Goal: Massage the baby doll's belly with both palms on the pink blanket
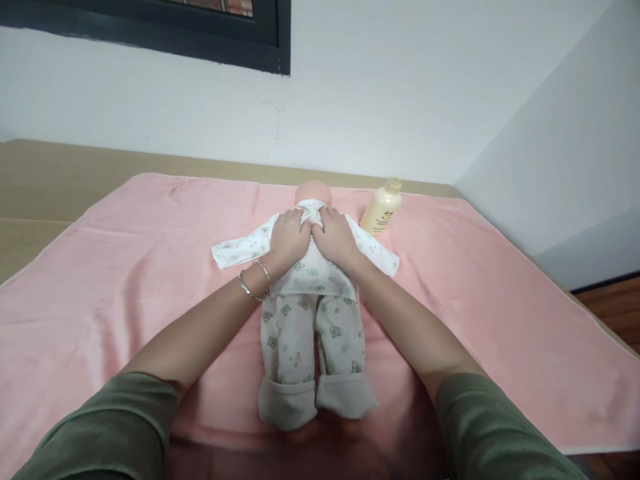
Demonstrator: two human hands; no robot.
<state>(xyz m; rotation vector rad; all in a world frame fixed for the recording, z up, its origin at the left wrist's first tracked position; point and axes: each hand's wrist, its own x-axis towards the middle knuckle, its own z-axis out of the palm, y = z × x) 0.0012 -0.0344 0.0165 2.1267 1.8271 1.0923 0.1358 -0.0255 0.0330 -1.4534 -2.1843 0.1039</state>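
Note:
A baby doll (314,191) lies on a pink blanket (165,273), its bald head at the far end. It wears a white printed shirt (320,277) and matching trousers (295,340) with turned-up cuffs. Both sleeves spread out sideways. My left hand (291,239) rests flat on the left side of the doll's upper torso, fingers pointing toward the head. On the right side, my right hand (334,235) lies the same way, the two thumbs close together. Shirt fabric is rumpled between them near the neck. The doll's hands are hidden in the sleeves.
A pale yellow bottle (384,207) leans to the right of the doll's head. Behind the blanket runs a tan surface edge (80,157) against a white wall (380,87). A dark window frame (273,33) is at upper left.

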